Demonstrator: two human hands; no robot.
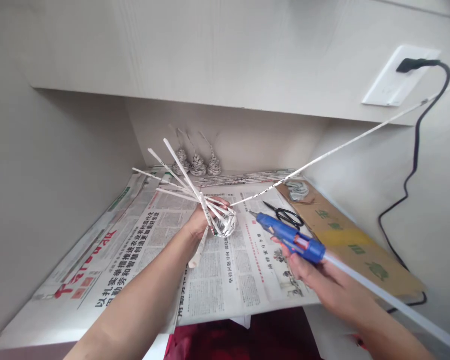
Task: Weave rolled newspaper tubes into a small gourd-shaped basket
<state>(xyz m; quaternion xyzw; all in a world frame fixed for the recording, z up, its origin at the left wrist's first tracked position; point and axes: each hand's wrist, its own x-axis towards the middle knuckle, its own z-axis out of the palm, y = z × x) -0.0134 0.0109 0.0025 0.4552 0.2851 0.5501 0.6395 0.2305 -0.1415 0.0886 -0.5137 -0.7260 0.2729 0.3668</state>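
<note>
My left hand [199,220] is closed around a small woven piece [225,223] made of rolled newspaper. Several stiff paper tubes [180,162] fan out from it toward the upper left. One long paper tube [315,162] runs from it up to the right, past the wall socket. My right hand [307,272] grips a blue hot glue gun [290,237], whose nozzle points left at the woven piece with a gap between them. A long white glue stick [390,297] sticks out of the gun's back end.
Newspaper sheets [135,260] cover the table. Black-handled scissors [288,217] lie beyond the glue gun, near a cardboard piece [345,240]. Paper tubes [247,177] and several gourd-shaped woven pieces [198,165] are at the back. A black cord [416,145] hangs from the socket [401,75].
</note>
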